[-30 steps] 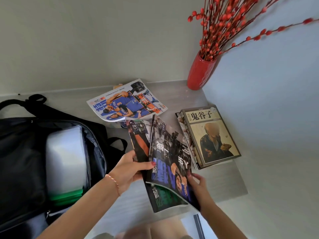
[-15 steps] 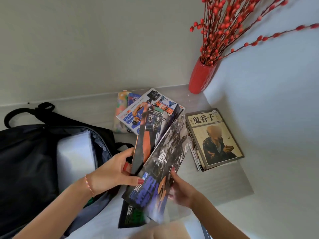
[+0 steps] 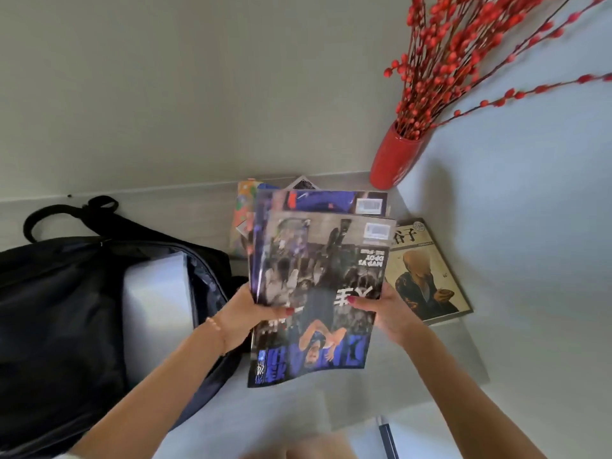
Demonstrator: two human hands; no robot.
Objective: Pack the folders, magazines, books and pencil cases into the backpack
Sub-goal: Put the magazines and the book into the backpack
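Holding a stack of magazines (image 3: 318,286) between them, both hands grasp it at its sides, above the table (image 3: 212,213) and just right of the backpack (image 3: 59,326). The left hand (image 3: 243,318) clasps the stack's left edge, thumb lying across the front cover and fingers hidden behind, with a thin bracelet (image 3: 213,324) at the wrist. The right hand (image 3: 384,313) clasps the right edge in the same way, thumb on the cover. Both forearms reach up from the bottom of the view and converge on the stack. The magazines stand tilted with the covers facing the camera and upside down, the sheets fanned slightly so that a second one shows above the front one. The backpack lies open on its back, its zipped mouth facing the stack, and a pale folder (image 3: 155,293) already sits inside against the near wall of the opening. The stack's left edge is just beside the backpack's rim, with a narrow strip of dark lining between. Right of the backpack, beyond the stack, a book (image 3: 427,276) lies flat, partly hidden by the magazines. Behind the stack a colourful pencil case (image 3: 243,207) peeks out, and a red vase (image 3: 394,160) of red branches stands in the far corner.
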